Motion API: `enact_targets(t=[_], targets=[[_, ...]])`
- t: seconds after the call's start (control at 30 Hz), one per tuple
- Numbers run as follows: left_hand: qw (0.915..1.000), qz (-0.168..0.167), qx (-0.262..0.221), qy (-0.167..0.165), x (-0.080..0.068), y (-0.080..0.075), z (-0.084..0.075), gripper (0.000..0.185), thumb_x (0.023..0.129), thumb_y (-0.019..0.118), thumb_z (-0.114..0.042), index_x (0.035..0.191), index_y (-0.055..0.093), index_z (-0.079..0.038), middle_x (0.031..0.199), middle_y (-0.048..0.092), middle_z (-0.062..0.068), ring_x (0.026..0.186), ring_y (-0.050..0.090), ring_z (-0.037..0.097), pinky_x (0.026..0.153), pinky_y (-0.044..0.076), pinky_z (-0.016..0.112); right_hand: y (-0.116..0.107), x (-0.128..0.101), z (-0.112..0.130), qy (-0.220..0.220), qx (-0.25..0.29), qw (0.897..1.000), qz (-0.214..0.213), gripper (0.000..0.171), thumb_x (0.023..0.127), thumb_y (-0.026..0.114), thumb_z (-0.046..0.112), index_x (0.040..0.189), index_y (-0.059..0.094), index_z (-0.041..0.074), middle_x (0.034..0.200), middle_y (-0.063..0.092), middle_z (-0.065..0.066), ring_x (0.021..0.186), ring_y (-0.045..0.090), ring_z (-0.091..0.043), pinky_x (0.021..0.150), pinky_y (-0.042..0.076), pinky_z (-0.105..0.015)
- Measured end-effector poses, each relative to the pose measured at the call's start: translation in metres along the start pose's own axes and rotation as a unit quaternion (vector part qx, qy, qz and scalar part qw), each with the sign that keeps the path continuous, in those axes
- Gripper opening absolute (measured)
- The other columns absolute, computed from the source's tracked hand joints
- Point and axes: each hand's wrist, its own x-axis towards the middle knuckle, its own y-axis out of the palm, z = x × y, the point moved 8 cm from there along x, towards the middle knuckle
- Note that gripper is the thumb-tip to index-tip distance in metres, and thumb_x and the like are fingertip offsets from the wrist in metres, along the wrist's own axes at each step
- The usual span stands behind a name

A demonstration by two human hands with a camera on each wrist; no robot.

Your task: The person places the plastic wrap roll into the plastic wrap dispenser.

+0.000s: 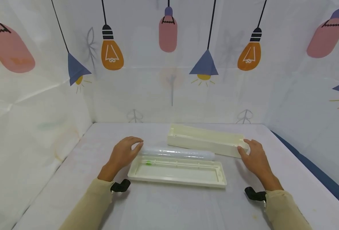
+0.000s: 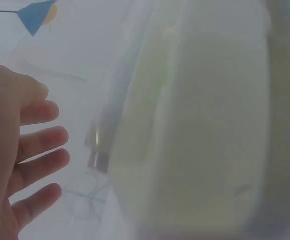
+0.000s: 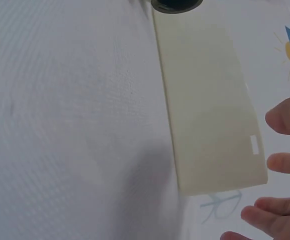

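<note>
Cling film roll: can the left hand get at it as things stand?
Probably yes. The left hand sits open at the end of the cling film roll, nothing between them; the near tray lies lower.

Bare worktop (image 1: 169,207) lies open in front; two cream trays (image 1: 177,172) and a film roll (image 1: 178,153) block mid-worktop.

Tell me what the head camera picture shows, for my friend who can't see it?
Two hands reach over a white table: the left hand touches the end of a clear plastic-wrap roll, and the right hand touches the end of a cream dispenser half. The other cream dispenser half lies open in front of the roll.
</note>
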Motion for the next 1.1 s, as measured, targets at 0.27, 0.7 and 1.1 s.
enact_targets(t=[0.27, 0.7, 1.1], targets=[[0.9963, 0.048, -0.065, -0.031, 0.025, 0.013, -0.012, 0.03, 0.102, 0.059, -0.033, 0.12, 0.074, -0.014, 0.12, 0.071, 0.003, 0.107, 0.066, 0.027, 0.088, 0.054, 0.047, 0.002, -0.001, -0.008, 0.036, 0.03, 0.999, 0.003, 0.058, 0.104, 0.05, 0.032, 0.141, 0.043, -0.013, 0.142, 0.038, -0.039, 0.129, 0.038, -0.054, 0.102, 0.036, -0.068], [0.9757, 0.096, -0.177, -0.087, 0.038, 0.035, -0.022, 0.033, 0.103, 0.057, -0.033, 0.123, 0.072, -0.012, 0.123, 0.069, 0.004, 0.114, 0.063, 0.027, 0.094, 0.051, 0.05, 0.01, -0.001, -0.02, 0.132, 0.156, 0.977, 0.063, 0.064, 0.106, 0.042, 0.042, 0.151, 0.035, -0.003, 0.15, 0.037, -0.033, 0.131, 0.042, -0.048, 0.103, 0.042, -0.061], [0.9614, 0.117, -0.183, -0.169, 0.061, 0.067, -0.02, 0.035, 0.102, 0.056, -0.036, 0.123, 0.072, -0.013, 0.119, 0.07, 0.004, 0.111, 0.063, 0.024, 0.093, 0.051, 0.048, 0.013, -0.004, -0.024, 0.169, 0.215, 0.959, 0.077, 0.059, 0.108, 0.042, 0.038, 0.154, 0.033, 0.003, 0.153, 0.033, -0.031, 0.124, 0.053, -0.044, 0.104, 0.044, -0.055]])
